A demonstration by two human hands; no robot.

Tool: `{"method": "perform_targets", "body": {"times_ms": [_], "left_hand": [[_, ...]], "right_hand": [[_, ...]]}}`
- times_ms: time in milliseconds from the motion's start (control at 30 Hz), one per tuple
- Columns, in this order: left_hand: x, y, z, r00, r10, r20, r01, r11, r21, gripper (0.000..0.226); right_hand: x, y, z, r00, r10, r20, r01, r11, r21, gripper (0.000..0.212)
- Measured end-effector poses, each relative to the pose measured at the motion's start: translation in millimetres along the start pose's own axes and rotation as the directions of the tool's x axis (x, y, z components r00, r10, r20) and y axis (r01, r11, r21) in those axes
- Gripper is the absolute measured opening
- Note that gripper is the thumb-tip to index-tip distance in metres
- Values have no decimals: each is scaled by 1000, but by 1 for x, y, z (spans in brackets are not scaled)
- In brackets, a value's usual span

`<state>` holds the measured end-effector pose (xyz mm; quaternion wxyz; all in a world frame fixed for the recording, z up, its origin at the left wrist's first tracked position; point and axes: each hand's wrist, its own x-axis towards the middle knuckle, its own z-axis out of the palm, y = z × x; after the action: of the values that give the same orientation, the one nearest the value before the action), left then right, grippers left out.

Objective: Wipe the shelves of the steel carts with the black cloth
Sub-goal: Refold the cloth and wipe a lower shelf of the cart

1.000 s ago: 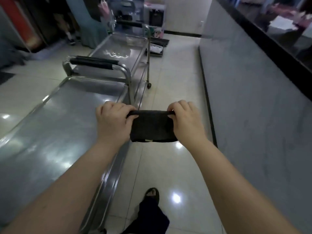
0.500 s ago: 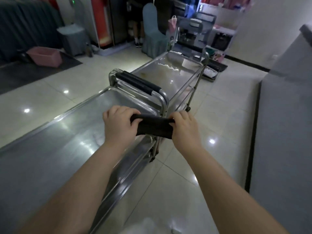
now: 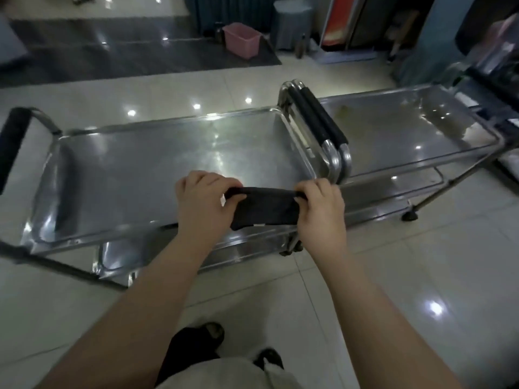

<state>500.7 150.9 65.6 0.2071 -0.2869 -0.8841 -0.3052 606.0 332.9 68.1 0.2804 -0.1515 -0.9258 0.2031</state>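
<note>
Both hands hold the folded black cloth (image 3: 265,207) stretched between them above the near edge of the left steel cart (image 3: 140,175): left hand (image 3: 206,203) and right hand (image 3: 323,211) each curl fingers round an upper corner. A second steel cart (image 3: 407,130) stands at right.

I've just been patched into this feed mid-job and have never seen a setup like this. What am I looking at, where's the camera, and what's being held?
There is no machine here. These are a person's two bare arms, filmed by one wide-angle camera worn on the head, looking forward and down. The left hand and right hand each have a grip on one end of a folded black cloth, stretched between them over the near edge of a steel cart. I see nothing lying on its top shelf; a lower shelf sits beneath. A second steel cart stands end to end with it on the right, with their black padded handles side by side.
</note>
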Motion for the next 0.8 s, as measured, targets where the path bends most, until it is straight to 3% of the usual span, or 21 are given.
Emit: {"method": "perform_targets", "body": {"times_ms": [233, 367, 500, 800], "left_hand": [[-81, -2, 12, 990, -116, 75, 95, 966, 241, 15], [-125, -25, 26, 995, -83, 53, 61, 942, 330, 9], [-157, -64, 50, 991, -79, 108, 39, 942, 332, 9], [-229, -175, 162, 976, -178, 124, 138, 950, 279, 17]], "right_hand": [[-48, 30, 38, 976, -93, 195, 75, 993, 96, 17], [-82, 35, 70, 954, -99, 282, 66, 990, 125, 14], [-107, 42, 118, 939, -143, 312, 108, 986, 126, 21], [-158, 98, 278, 914, -194, 355, 141, 975, 170, 20]]}}
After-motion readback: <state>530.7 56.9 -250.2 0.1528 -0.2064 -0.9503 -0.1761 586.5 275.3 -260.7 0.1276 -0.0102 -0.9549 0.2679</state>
